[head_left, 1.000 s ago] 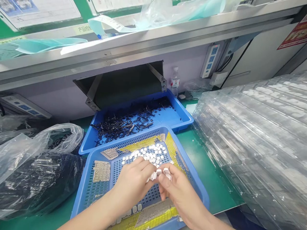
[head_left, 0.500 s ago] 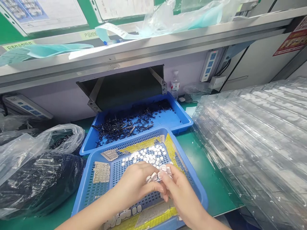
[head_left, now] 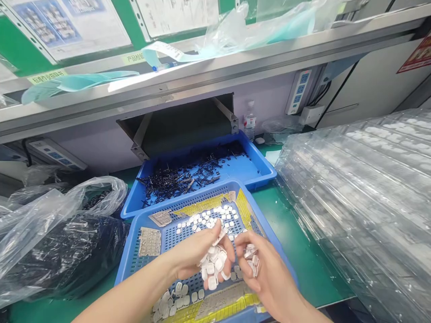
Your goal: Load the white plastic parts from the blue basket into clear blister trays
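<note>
My left hand (head_left: 197, 246) is cupped palm up and turned to the right, full of small white rounded-square plastic pieces (head_left: 213, 265). Its thumb and index finger pinch one more piece above the heap. Just to the right, my right hand (head_left: 272, 269) curls its fingers around several of the same pieces (head_left: 252, 258). Both hands are over a blue perforated basket (head_left: 126, 251) patched with yellow and beige tape. More white pieces (head_left: 227, 215) lie scattered on the basket's far floor, and another cluster (head_left: 164, 305) sits at its near left, partly behind my left forearm.
Behind the basket a blue tray (head_left: 261, 172) holds thin black plastic scraps (head_left: 171, 181), beneath a dark chute (head_left: 188, 125). Left is a clear bag (head_left: 67, 251) of black material. Stacked clear plastic trays (head_left: 363, 202) fill the right. A water bottle (head_left: 249, 121) stands at the back.
My hands were together over the pieces and have now drawn apart. The left has turned to show its heap, the right has moved slightly right with several pieces. The view has shifted a little.
</note>
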The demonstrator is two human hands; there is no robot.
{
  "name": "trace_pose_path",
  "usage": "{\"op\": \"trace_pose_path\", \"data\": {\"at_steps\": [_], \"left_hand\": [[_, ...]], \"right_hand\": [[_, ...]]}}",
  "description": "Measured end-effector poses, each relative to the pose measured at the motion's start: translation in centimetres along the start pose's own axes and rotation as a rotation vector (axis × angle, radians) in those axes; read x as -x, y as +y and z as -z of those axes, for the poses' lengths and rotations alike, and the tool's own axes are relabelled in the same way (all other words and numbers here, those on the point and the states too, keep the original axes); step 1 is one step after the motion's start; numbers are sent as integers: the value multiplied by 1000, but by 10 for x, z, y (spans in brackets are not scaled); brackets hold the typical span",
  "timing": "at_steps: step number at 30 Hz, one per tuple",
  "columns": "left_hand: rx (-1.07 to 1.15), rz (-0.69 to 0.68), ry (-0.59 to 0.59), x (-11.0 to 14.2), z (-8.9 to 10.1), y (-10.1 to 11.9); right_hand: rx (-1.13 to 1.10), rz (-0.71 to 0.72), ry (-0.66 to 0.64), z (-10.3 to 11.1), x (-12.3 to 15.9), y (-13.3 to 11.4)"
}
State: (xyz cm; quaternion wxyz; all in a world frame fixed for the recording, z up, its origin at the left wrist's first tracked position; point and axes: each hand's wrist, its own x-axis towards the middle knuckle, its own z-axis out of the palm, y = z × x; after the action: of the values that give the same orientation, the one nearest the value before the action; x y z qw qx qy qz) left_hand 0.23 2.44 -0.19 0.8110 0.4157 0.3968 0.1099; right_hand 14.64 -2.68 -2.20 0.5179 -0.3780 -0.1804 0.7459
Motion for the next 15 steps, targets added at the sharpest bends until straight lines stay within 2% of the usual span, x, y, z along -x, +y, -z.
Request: {"op": "trace_pose_path", "data": {"at_steps": [3, 6, 8, 11, 15], "left_hand": [[-60, 46, -127, -1, -1, -3], [-156, 27, -203, -1, -3, -5], [-174, 16, -184, -1, -5, -6], [-147, 57, -110, 0, -8, -6], [-134, 158, -51, -2, -9, -6]], "right_hand": [[387, 45, 10, 0, -1, -3], [759, 219, -132, -1, -1, -9], [943, 310, -194, -4, -1, -10], [1164, 388, -180, -5, -1, -10], [1325, 454, -269, -2, 0, -10]]}}
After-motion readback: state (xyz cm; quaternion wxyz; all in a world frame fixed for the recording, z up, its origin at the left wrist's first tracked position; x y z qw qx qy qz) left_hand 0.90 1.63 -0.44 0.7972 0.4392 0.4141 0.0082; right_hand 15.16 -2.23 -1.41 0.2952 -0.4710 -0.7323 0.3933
